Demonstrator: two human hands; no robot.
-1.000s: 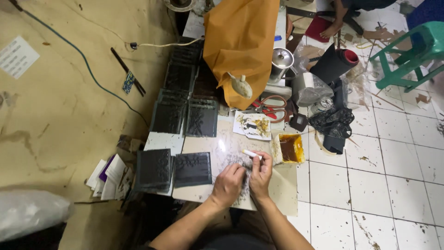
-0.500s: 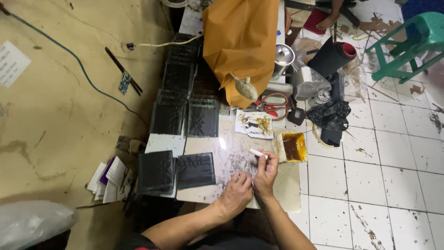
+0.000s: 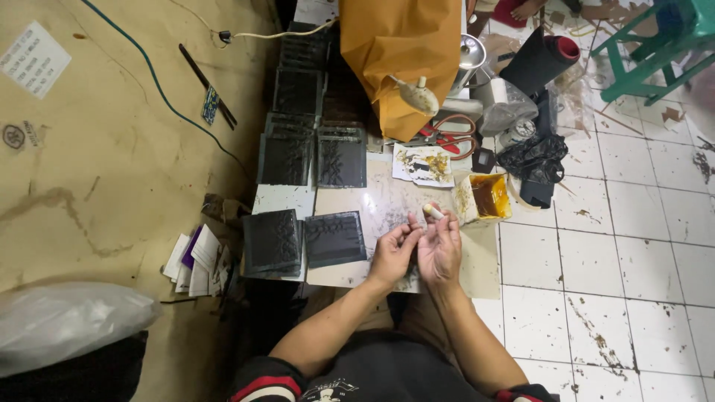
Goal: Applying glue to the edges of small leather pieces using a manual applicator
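- Where both hands meet above the low work board [image 3: 477, 277]: a small white stick [image 3: 432, 212], short, cylindrical, pale; pinched in the fingertips of the right hand [image 3: 440, 251], its tip poking out past them; the left hand [image 3: 392, 251] just beside, fingers curled toward it, whether touching the stick cannot be told
- Dark embossed square sheets [image 3: 334, 238], two side by side on the board, left of the hands
- Small open box [image 3: 482, 198], yellowish card, brown glue-like stuff inside; just beyond the right hand
- Stained white card [image 3: 422, 164] past it
- Red-handled scissors [image 3: 445, 136]
- Large tan paper bag [image 3: 400, 52] farthest, upright
- White rectangular label [image 3: 33, 57], far left, on the brown surface there
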